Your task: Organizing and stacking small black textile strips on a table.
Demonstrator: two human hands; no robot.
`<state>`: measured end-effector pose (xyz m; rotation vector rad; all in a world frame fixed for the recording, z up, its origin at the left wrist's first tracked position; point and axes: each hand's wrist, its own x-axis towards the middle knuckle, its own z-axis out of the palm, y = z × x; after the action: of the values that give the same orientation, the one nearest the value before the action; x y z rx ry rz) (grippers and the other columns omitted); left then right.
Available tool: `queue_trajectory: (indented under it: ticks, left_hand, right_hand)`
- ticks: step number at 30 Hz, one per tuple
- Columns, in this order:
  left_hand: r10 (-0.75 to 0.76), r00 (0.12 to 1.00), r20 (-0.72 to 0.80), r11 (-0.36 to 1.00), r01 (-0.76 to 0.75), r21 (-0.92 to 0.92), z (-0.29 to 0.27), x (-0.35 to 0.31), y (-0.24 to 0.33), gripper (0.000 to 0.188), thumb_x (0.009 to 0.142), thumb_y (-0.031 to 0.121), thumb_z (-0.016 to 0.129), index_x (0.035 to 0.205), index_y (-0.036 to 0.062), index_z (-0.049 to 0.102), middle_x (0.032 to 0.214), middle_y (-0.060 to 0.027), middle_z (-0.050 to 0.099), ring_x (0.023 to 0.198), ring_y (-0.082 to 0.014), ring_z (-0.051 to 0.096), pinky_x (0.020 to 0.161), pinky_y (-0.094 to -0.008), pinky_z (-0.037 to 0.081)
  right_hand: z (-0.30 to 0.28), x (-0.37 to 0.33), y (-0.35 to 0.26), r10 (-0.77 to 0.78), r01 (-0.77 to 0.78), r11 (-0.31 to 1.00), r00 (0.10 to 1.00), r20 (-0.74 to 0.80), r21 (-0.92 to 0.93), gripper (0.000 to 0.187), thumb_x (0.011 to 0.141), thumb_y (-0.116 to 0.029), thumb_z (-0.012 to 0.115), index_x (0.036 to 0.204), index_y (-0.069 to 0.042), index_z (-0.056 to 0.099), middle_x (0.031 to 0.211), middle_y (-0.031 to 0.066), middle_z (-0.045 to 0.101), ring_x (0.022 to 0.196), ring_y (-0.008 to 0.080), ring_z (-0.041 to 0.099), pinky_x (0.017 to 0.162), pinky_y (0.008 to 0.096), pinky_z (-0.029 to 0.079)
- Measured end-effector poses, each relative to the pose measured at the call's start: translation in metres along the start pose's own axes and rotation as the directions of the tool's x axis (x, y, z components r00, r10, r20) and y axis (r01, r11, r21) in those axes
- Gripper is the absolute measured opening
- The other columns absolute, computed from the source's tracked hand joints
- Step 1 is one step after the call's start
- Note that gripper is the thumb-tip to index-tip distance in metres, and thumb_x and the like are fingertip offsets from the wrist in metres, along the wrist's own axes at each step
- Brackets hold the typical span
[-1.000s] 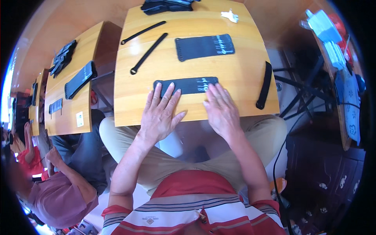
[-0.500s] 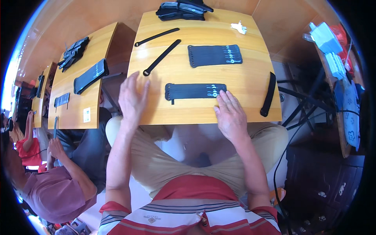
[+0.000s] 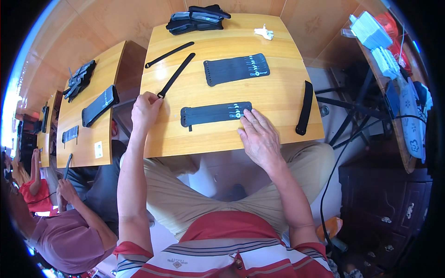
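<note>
The left grip [image 3: 146, 111] pinches a strap [image 3: 177, 75] by its handy near end while the right grip [image 3: 259, 137], flat, apparently steadies the near pack [image 3: 208, 114].

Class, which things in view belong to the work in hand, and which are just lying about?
In the work:
thin strap, left hand at its near end
near panel, right hand on its right end
likely the far panel, other thin strap, wide strap, black pile

Lying about:
white scrap
white stack, far right

A slim black strap [image 3: 177, 74] slants near the left edge of the worktop [image 3: 276, 85]; a flat black panel [image 3: 208, 114], white-printed rightward, lies near the front edge.
</note>
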<state>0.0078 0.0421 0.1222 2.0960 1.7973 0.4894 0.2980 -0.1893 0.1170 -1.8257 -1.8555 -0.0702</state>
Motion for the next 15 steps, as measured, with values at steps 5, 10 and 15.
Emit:
queue_trajectory:
  ticks: [5,10,15]
  left_hand:
    - [0.016,0.999,-0.036,0.989,-0.021,-0.143,0.007,0.009,-0.006,0.038,0.089,0.033,0.072,0.115,0.0071,0.068,0.104,-0.0148,0.071,0.098,-0.0323,0.07,0.085,-0.0441,0.055]
    - [0.073,0.995,-0.065,0.988,-0.064,0.138,0.009,0.004,0.019,0.037,0.09,0.038,0.071,0.111,0.0079,0.067,0.11,-0.0185,0.066,0.105,-0.0359,0.066,0.09,-0.0459,0.052]
    - [0.094,0.994,-0.049,0.987,-0.086,0.138,0.007,0.018,0.004,0.033,0.088,0.034,0.074,0.104,0.006,0.066,0.105,-0.0185,0.069,0.1,-0.0362,0.068,0.086,-0.0472,0.054]
  right_hand:
    - [-0.002,0.0,-0.001,0.002,-0.002,1.0,1.0,0.006,0.027,0.036,0.091,-0.019,0.069,0.118,0.004,0.07,0.133,0.0188,0.066,0.132,0.035,0.055,0.113,0.0466,0.042]
    - [-0.002,-0.001,0.0,0.008,-0.008,0.999,1.0,0.011,0.038,0.036,0.091,-0.02,0.069,0.118,0.004,0.07,0.133,0.0192,0.065,0.132,0.0351,0.055,0.113,0.0468,0.042]
    - [-0.001,0.0,-0.003,0.001,-0.002,0.999,1.0,0.016,0.044,0.036,0.092,-0.02,0.069,0.118,0.004,0.07,0.134,0.0192,0.065,0.133,0.0351,0.054,0.114,0.0472,0.041]
